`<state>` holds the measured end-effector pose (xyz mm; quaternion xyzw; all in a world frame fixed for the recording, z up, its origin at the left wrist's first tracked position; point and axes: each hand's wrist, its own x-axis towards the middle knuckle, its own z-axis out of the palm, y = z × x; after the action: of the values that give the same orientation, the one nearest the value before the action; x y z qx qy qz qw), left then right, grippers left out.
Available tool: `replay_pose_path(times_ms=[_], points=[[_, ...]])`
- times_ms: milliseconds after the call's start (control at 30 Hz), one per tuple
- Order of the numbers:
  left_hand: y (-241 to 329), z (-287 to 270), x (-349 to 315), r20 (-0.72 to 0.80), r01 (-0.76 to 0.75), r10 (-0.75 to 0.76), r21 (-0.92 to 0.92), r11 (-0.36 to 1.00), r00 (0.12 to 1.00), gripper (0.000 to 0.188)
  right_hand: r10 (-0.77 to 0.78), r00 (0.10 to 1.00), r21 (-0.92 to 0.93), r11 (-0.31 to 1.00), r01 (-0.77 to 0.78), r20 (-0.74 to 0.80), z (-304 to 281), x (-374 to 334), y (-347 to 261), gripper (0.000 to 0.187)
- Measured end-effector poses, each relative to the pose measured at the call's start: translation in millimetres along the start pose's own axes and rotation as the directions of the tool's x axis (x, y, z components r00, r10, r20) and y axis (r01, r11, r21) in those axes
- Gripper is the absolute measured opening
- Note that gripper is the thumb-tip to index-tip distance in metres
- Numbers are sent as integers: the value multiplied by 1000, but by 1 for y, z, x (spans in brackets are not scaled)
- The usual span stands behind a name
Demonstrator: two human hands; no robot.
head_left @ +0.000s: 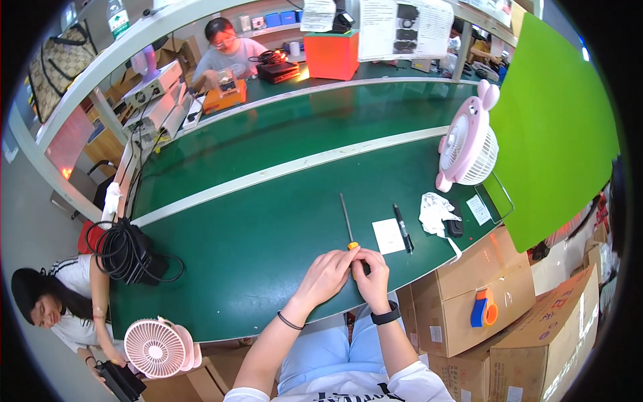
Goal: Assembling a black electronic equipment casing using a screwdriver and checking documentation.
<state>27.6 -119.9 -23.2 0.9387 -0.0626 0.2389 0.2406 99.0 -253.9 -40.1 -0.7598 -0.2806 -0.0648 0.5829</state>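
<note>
A screwdriver [346,218] with a long thin shaft and a yellow-and-black handle points away from me over the green bench. My left hand [325,273] is closed about its handle near the yellow collar. Against it, my right hand [370,273] is curled round the dark end of the same handle, so most of the grip is hidden. Just right of the shaft lies a small white paper [388,236]. A black pen [403,228] rests beside that paper.
Farther right are a crumpled white cloth or wrap [435,211], a black object [454,228] and a pink rabbit-eared fan [467,141]. Black coiled cables [127,251] and another pink fan [157,348] occupy the left end. Cardboard boxes [469,295] stand right; co-workers sit left and opposite.
</note>
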Motion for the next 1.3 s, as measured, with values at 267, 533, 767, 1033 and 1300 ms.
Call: replay_pose_path(times_ms=[267,533,767,1033,1300], points=[[-5,10,0,-40,0,-3,-77,997,999,52,18,1000,15,1000,-18,-5,-3,-1,9,8],[-6,11,-8,-55,9,-11,-32,999,998,56,29,999,1,1000,-29,41,-2,-5,11,7],[-9,12,-5,-60,-5,3,-27,1000,998,54,51,997,9,999,-52,59,-2,-2,20,8],[-9,14,-7,-42,11,-13,-40,999,999,54,41,997,11,999,-42,59,-2,-6,24,8],[-8,14,-6,-27,12,-13,-40,999,1000,53,40,997,13,999,-41,59,-4,-5,26,9]])
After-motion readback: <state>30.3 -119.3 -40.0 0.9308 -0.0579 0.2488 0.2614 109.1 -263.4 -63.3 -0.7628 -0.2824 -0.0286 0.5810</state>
